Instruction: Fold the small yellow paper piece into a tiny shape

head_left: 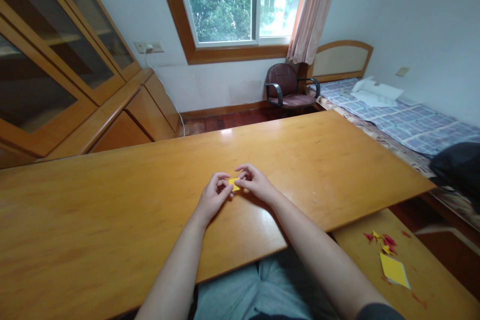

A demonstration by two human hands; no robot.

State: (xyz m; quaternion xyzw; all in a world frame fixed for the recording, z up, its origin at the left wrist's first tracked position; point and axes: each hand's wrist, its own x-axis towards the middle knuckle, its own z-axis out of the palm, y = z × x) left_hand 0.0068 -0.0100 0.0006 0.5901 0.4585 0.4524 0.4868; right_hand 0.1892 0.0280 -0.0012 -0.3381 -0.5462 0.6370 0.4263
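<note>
Between my two hands, just over the wooden table (123,210), is a small piece of yellow paper (234,183). My left hand (216,195) pinches its left side, thumb toward me and fingers curled behind. At the paper's right side, my right hand (253,181) pinches it with the thumb in front, the fingers bent above. The fingers cover parts of the paper, so its full shape and any folds cannot be made out.
To my right, a lower wooden surface (360,225) bears a stack of yellow paper squares (394,270) and several small red and yellow folded paper pieces (383,242). A brown armchair (283,82) stands beyond the table, a bed (412,115) at the right, a glass-doored cabinet (101,115) at the left.
</note>
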